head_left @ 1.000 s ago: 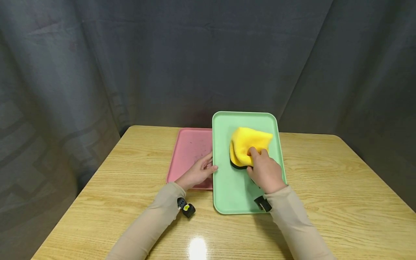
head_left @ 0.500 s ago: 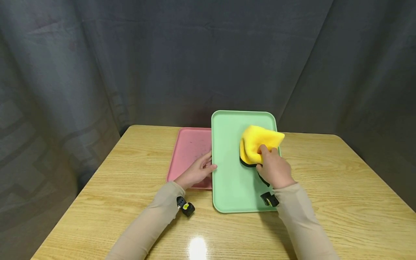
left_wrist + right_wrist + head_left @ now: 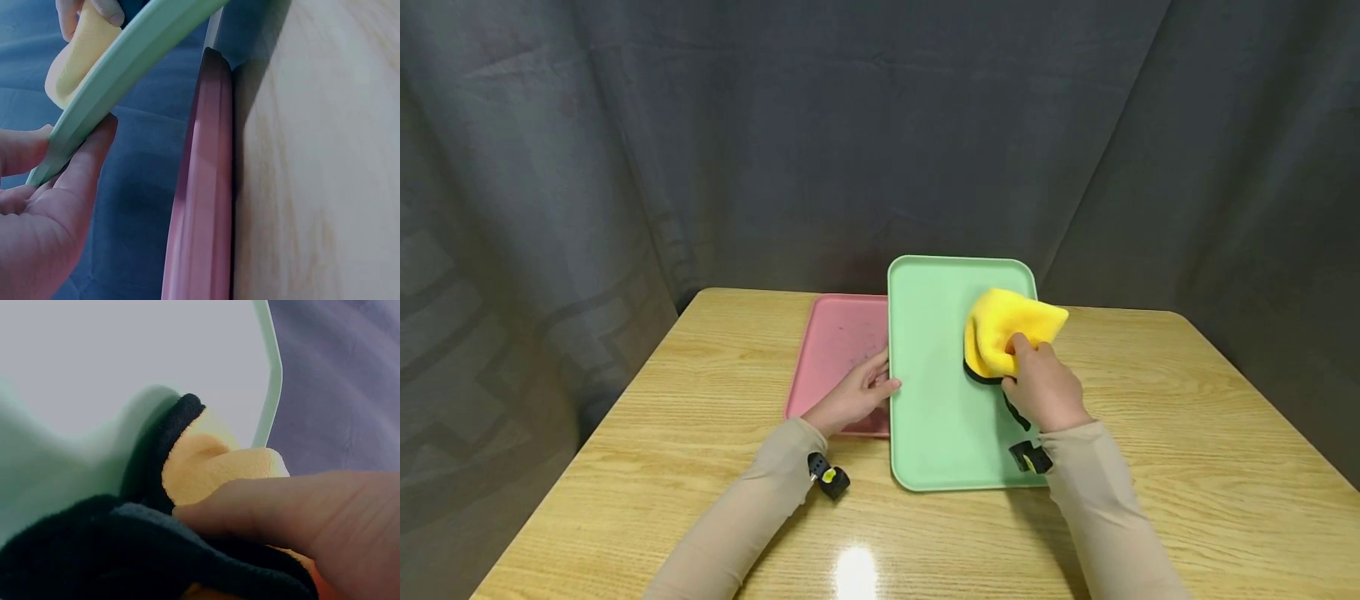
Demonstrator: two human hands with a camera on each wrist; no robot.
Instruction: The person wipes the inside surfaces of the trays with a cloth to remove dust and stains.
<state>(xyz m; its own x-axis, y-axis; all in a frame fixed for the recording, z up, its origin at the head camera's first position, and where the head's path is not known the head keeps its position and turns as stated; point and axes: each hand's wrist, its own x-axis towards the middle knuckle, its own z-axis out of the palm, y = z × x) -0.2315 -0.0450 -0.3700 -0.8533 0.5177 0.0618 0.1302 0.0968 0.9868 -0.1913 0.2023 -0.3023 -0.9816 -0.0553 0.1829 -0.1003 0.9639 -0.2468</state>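
Observation:
My left hand (image 3: 852,400) grips the left edge of a light green tray (image 3: 928,433), thumb on the upper face and fingers underneath. In the left wrist view the green tray (image 3: 119,75) is raised off the table and slanted. A yellow cloth (image 3: 1000,321) with a black edge is bunched in my right hand (image 3: 1047,390), against or just over the right part of the green tray. Seen from the right wrist, my thumb pinches the cloth (image 3: 200,469), while a dark part of it fills the lower left. The fingers beneath the cloth are mostly hidden.
A pink tray (image 3: 838,333) with dark marks lies on the wooden table (image 3: 730,367), partly covered by the green tray. Behind the table's far edge hangs a dark grey curtain (image 3: 865,150). Each sleeve has a small black device at the wrist.
My right hand has moved the yellow cloth to the right across the green tray, toward its right edge. My left hand and the green tray have barely shifted.

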